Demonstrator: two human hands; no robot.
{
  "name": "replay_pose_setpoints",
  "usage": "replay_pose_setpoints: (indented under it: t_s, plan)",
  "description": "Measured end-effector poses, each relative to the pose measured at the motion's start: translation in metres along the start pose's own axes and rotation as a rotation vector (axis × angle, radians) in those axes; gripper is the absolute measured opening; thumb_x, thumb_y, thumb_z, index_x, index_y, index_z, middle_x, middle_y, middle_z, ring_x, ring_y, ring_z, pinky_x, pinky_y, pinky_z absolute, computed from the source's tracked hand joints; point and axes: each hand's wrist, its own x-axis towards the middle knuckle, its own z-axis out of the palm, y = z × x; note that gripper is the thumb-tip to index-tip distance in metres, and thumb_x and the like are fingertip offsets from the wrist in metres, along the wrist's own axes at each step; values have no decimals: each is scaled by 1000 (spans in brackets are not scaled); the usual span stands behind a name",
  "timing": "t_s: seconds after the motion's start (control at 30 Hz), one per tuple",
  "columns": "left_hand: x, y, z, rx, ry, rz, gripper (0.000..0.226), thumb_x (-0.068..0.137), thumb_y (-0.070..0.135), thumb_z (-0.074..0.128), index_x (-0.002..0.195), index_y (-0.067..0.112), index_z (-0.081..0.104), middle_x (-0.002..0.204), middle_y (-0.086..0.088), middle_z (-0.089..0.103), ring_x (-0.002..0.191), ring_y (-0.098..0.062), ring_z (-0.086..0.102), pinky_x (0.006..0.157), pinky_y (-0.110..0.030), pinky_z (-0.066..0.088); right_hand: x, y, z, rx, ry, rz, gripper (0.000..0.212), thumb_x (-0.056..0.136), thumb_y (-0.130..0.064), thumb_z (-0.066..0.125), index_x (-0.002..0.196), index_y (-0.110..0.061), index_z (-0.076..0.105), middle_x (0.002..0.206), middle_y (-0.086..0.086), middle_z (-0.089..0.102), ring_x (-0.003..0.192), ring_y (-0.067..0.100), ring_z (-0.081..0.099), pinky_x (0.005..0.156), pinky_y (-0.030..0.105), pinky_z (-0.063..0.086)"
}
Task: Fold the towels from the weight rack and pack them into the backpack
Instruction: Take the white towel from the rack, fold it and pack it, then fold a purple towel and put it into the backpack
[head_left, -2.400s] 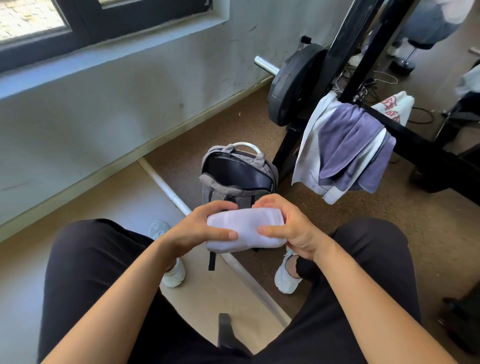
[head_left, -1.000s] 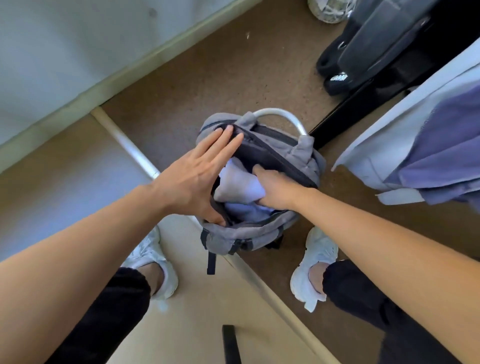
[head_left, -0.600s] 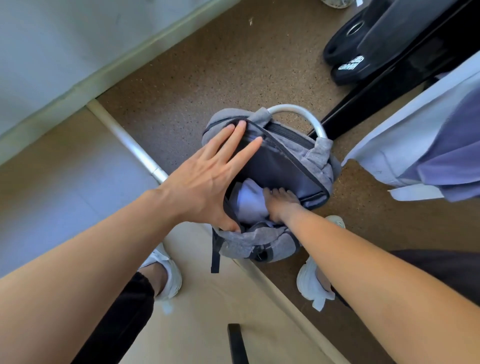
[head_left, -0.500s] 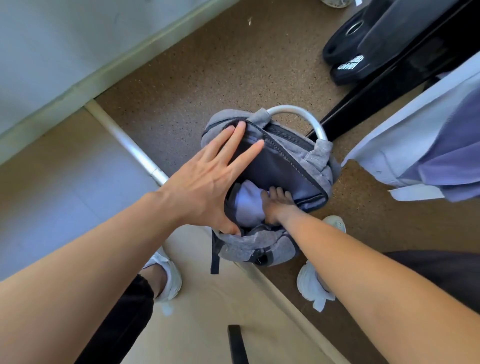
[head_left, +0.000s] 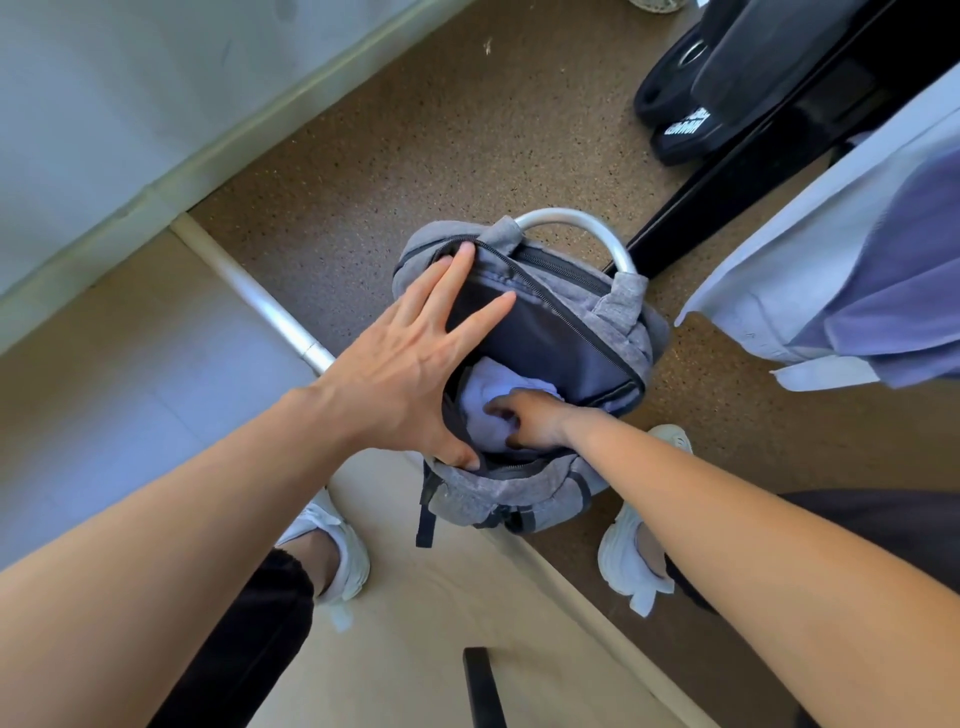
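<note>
Head view, looking down: one grey backpack (head_left: 524, 499) stands unzipped on the speckled brown floor (head_left: 415, 130) between my two white shoes (head_left: 337, 551). My left hand (head_left: 410, 374) lies flat against the bag's opened front panel, fingers spread apart, thumb hooked at the rim of the opening. My right hand (head_left: 524, 421) is down inside the main compartment, fingers curled onto one folded pale lavender towel (head_left: 480, 402); whether they grip it or only press on it I cannot tell. Two more towels remain draped at the right edge, a white one (head_left: 779, 270) with a purple one (head_left: 898, 291) over it, hanging by the black frame of the weight rack (head_left: 737, 192). Two black weight plates (head_left: 685, 104) sit at its base. One silver threshold strip (head_left: 260, 306) divides the brown floor from a lighter beige surface (head_left: 130, 338), and a pale wall (head_left: 104, 104) with a skirting board runs along the upper left
</note>
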Motion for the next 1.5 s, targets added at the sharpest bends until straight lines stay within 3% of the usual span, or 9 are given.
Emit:
replay_pose_setpoints:
  t_s: [0.17, 0.37, 0.63, 0.83, 1.0, 1.17, 1.27, 1.33, 1.5]
  plan:
    - [1, -1, 0, -3, -6, -1, 155, 41, 86, 76, 165, 27, 3, 168, -20, -18, 158, -38, -5, 124, -47, 20, 1, 1, -6, 52, -91, 22, 58, 97, -27, 57, 152, -31, 39, 146, 7, 49, 128, 31, 50, 108, 45, 42]
    - [6, -2, -2, -24, 16, -10, 147, 45, 81, 77, 165, 25, 11, 169, -23, -14, 158, -38, -3, 122, -48, 26, -44, -4, -51, 285, 155, 31, 45, 94, -23, 64, 138, -20, 58, 121, 0, 62, 108, 24, 64, 94, 35, 52]
    - [20, 8, -15, -2, -26, -142, 92, 77, 53, 80, 156, 27, 39, 172, -12, 0, 157, -34, 9, 108, -53, 46, -192, -45, -80, 332, 329, -173, 36, 95, -28, 59, 130, -28, 61, 126, -6, 63, 106, 10, 61, 94, 32, 52]
    - [25, 44, -36, -266, 199, -207, 37, 86, 36, 78, 121, 25, 72, 136, 5, 65, 125, -22, 58, 94, -41, 51, -277, -28, -101, 772, 935, -118, 30, 92, -20, 68, 122, -25, 66, 115, -6, 63, 87, 9, 64, 80, 24, 50]
    - [20, 114, -51, -779, 176, -303, 25, 79, 42, 70, 102, 36, 77, 105, 20, 75, 106, -4, 68, 96, -32, 52, -281, 32, -129, 1417, 1413, 157, 40, 77, -24, 69, 112, -21, 51, 117, 2, 52, 98, 23, 57, 88, 39, 50]
    - [49, 176, -64, -974, 149, -349, 9, 88, 24, 78, 96, 27, 78, 85, 16, 78, 82, 3, 70, 73, -17, 52, -295, 81, -146, 1580, 1592, 495, 61, 82, -21, 72, 136, -12, 45, 136, 5, 37, 98, 25, 47, 82, 37, 39]
    - [80, 212, -77, -1017, 123, -321, 11, 94, 14, 72, 101, 20, 78, 88, 8, 79, 83, 4, 70, 73, -11, 49, -299, 98, -154, 1556, 1746, 458, 22, 74, -21, 70, 83, -9, 54, 89, 6, 55, 68, 16, 47, 65, 34, 42]
    - [101, 232, -88, -1039, 97, -307, 11, 95, 12, 71, 104, 13, 78, 90, 4, 78, 80, 5, 69, 73, -11, 50, -300, 108, -157, 1555, 1747, 405, 27, 78, -18, 69, 60, -14, 49, 58, -3, 52, 51, 11, 47, 58, 36, 47]
    - [144, 259, -106, -983, 37, -324, 16, 94, 20, 71, 109, 18, 77, 95, 2, 75, 89, -6, 66, 91, -30, 54, -305, 106, -156, 1576, 1784, 387, 5, 87, -14, 69, 91, -15, 67, 75, -11, 61, 75, 11, 60, 73, 25, 45]
